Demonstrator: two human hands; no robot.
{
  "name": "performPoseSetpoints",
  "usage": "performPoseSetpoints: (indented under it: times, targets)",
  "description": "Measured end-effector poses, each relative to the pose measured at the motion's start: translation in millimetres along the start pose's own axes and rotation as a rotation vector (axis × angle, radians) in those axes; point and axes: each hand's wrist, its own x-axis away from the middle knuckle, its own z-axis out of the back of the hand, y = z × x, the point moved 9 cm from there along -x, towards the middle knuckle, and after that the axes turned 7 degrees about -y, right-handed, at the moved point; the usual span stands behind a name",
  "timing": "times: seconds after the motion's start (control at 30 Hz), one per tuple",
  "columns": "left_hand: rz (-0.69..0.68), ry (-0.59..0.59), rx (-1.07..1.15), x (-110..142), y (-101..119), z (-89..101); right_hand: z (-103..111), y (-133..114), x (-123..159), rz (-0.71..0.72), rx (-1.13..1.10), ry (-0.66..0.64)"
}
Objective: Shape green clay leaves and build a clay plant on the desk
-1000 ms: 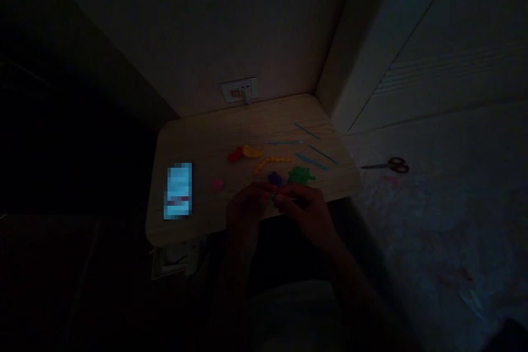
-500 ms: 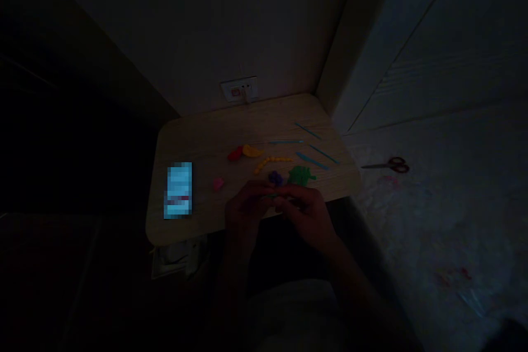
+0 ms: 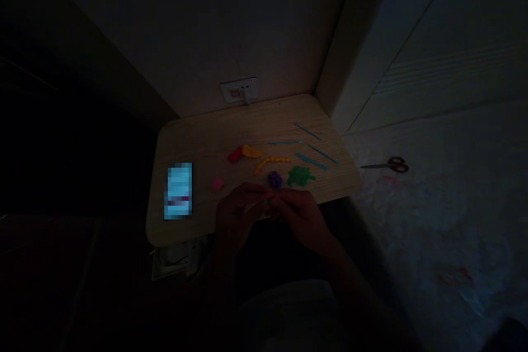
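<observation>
My left hand (image 3: 239, 210) and my right hand (image 3: 300, 215) meet at the table's front edge, fingertips pressed together. Between them they pinch a small green piece of modelling clay (image 3: 267, 201), mostly covered by the fingers. Just beyond the fingertips lies a purple clay cluster (image 3: 275, 179), and to its right a pile of green clay pieces (image 3: 300, 176). Farther back, a row of yellow-orange clay balls (image 3: 273, 160) curves across the wood. Behind it sit an orange clay lump (image 3: 251, 151) and a red one (image 3: 235, 155). A pink clay lump (image 3: 217, 184) rests left of my hands.
The small wooden table (image 3: 198, 137) stands against a wall with a socket (image 3: 239, 90). Several thin blue modelling tools (image 3: 311, 161) lie at its right. A lit phone (image 3: 178, 191) is at the left. Scissors (image 3: 388, 165) lie on the pale surface to the right. The light is dim.
Both hands have drawn slightly toward me and the left has shifted left, so more of the purple cluster shows. The green piece stays between the fingertips.
</observation>
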Motion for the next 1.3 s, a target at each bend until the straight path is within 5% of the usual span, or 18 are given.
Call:
performPoseSetpoints:
  times: [0.3, 0.53, 1.0, 1.3]
  targets:
    - [-0.085, 0.11, -0.017, 0, 6, 1.3, 12, 14, 3, -0.14, -0.22, 0.182]
    - [-0.112, 0.139, -0.048, 5, 5, 2.0, 9, 19, 2, -0.16, -0.355, 0.174]
    - [-0.272, 0.145, -0.258, 8, 23, -2.1, 11, 19, 4, -0.144, -0.3, 0.197]
    - [-0.277, 0.226, -0.211, 11, 23, -5.6, 19, -8, 7, 0.037, 0.035, 0.219]
